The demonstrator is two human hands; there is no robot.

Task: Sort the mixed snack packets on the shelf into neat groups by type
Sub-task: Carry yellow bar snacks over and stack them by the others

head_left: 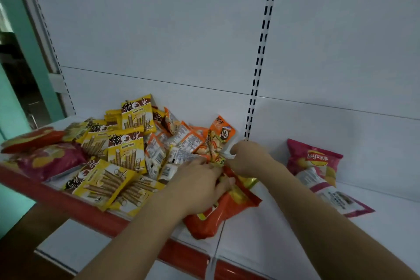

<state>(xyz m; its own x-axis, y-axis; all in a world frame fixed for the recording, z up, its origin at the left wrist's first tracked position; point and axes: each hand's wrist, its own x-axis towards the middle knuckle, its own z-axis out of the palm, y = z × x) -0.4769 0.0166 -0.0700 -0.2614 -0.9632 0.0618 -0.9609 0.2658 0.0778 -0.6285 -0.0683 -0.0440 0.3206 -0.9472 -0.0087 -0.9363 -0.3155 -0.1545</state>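
Packets lie heaped on your white shelf with its red front edge (pixel 95 213) — yellow wafer-stick packets (pixel 127 150) left, small orange-and-white packets (pixel 181 141) behind. Your left hand (pixel 202 179) presses on a crinkled red-orange chip bag (pixel 218 213); your right hand (pixel 247 157) pinches an orange packet (pixel 218 138). Two pink chip bags (pixel 313 161) lie well apart at right.

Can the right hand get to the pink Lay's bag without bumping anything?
Probably yes. The pink Lay's bag lies by itself on the white shelf, with bare shelf between it and the right hand. That hand is busy now at the orange packets.
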